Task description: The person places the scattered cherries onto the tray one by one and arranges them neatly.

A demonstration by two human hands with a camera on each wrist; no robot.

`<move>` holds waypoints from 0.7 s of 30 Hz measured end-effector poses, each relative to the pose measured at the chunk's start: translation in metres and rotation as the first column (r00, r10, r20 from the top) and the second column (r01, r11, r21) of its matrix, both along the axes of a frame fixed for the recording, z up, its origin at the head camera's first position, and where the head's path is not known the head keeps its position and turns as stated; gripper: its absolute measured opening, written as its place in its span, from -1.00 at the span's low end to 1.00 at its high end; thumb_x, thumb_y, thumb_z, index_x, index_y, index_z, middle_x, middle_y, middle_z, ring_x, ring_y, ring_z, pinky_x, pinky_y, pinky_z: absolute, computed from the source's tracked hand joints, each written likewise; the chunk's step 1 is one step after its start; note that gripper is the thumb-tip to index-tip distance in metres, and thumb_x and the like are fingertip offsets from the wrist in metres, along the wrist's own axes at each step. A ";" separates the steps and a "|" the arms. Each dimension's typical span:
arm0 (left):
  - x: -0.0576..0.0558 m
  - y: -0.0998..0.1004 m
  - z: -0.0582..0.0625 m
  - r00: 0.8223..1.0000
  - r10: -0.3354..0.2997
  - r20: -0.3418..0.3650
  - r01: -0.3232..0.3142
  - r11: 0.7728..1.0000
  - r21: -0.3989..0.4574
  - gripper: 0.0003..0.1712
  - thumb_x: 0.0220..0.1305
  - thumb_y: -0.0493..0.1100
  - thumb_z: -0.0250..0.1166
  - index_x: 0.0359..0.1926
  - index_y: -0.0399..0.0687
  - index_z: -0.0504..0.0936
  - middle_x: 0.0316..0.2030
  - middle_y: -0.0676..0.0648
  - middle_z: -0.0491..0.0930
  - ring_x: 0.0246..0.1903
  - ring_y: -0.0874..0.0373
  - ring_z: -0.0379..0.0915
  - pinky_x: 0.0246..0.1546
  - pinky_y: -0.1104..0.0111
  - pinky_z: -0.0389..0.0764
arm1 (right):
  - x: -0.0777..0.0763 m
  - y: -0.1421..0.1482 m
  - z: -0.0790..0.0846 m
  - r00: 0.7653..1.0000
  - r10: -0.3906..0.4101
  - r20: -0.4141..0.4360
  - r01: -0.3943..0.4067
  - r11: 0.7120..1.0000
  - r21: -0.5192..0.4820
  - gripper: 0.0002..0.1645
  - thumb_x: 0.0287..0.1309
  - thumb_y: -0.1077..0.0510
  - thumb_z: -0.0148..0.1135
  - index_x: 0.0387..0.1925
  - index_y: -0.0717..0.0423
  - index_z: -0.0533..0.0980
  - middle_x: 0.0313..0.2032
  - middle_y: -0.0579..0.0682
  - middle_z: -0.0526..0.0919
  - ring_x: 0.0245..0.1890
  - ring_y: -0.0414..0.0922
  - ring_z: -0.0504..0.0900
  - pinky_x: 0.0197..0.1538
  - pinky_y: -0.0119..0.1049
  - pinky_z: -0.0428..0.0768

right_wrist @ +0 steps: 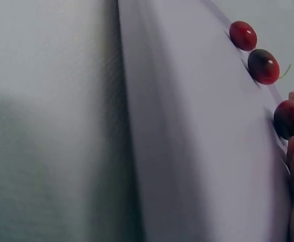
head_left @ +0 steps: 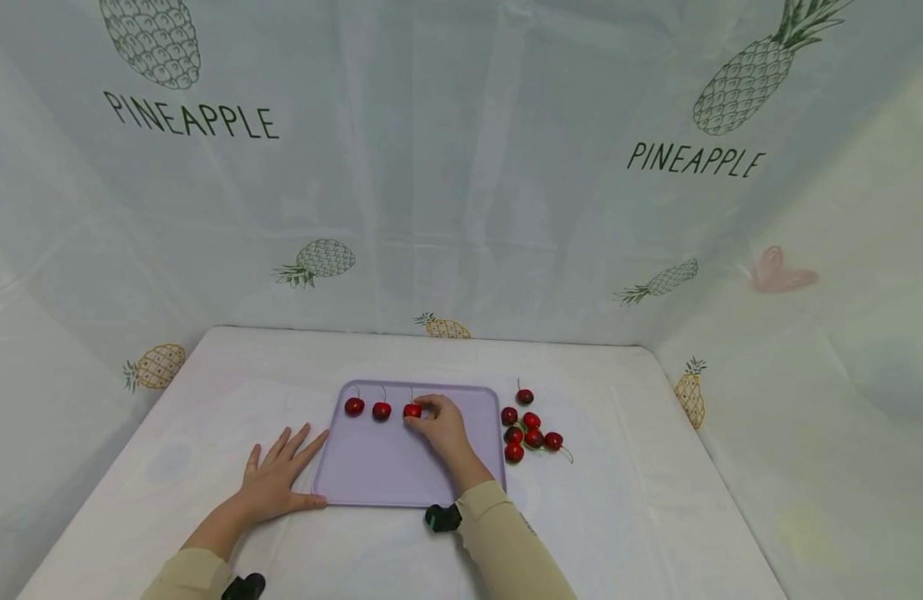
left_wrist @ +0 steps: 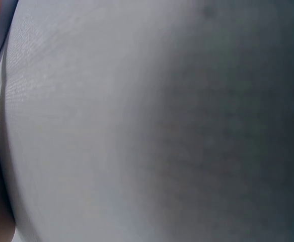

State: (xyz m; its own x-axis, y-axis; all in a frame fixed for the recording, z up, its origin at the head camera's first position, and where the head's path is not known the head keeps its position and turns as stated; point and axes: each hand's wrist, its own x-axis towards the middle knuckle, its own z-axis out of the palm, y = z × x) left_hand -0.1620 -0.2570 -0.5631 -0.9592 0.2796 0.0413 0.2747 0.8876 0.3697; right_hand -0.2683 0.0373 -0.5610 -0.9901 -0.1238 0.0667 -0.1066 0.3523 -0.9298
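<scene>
Red cherry point(head_left: 410, 412) is pinched btwn thumb & fingertips of R hand point(head_left: 441, 425), over tray point(head_left: 379, 468); can't tell if it's touching down. Prob. the placing step: two cherries point(head_left: 381, 412) are lined up left of those fingers, cherry pile point(head_left: 533, 438) to their right. Next move likely calls for gentle release w/o a roll. Stem point(head_left: 411, 394) points fwd, away from the person; body's roundish, no clear long axis. L hand point(head_left: 272, 485): fingers spread, beside tray.

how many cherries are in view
10 cherries: three in a row on the purple tray, the rightmost pinched by the right hand; seven on the white table to the tray's right.
</scene>
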 end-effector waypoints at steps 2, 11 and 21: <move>0.001 0.001 0.003 1.000 0.001 0.003 -0.001 1.000 0.004 0.22 -0.16 0.52 0.34 0.48 0.17 0.15 0.44 -0.32 0.03 0.39 -0.43 -0.21 0.18 -0.44 -0.34 | 0.000 0.002 0.000 1.000 0.006 0.018 -0.005 0.999 -0.035 -0.57 -0.08 0.22 0.54 -0.09 0.16 0.64 -0.42 -0.08 0.52 -0.56 -0.25 0.41 -0.51 -0.39 0.42; 0.003 0.003 0.006 1.000 -0.003 -0.023 0.003 1.000 0.026 0.21 -0.18 0.49 0.38 0.46 0.13 0.21 0.42 -0.34 0.07 0.37 -0.45 -0.17 0.16 -0.47 -0.31 | 0.021 0.017 0.035 0.992 0.126 0.029 -0.118 0.971 -0.210 -0.46 -0.02 0.36 0.46 0.06 0.31 0.54 -0.28 0.24 0.64 -0.44 -0.17 0.56 -0.43 -0.44 0.50; 0.002 0.002 0.002 1.000 -0.008 -0.024 0.009 0.999 0.035 0.21 -0.17 0.50 0.37 0.47 0.15 0.18 0.42 -0.34 0.06 0.36 -0.46 -0.19 0.16 -0.47 -0.34 | 0.061 0.043 0.090 0.994 0.089 -0.056 -0.098 0.978 -0.185 -0.54 0.02 0.39 0.41 0.02 0.29 0.57 -0.02 0.28 0.60 -0.12 0.28 0.55 -0.17 -0.36 0.58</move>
State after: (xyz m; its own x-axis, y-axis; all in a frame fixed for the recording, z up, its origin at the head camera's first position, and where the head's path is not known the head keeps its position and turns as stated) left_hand -0.1601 -0.2552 -0.5607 -0.9553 0.2861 0.0741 0.2916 0.8718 0.3937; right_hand -0.2077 0.0807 -0.4708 -0.9698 -0.1970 0.1441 -0.1766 0.1587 -0.9714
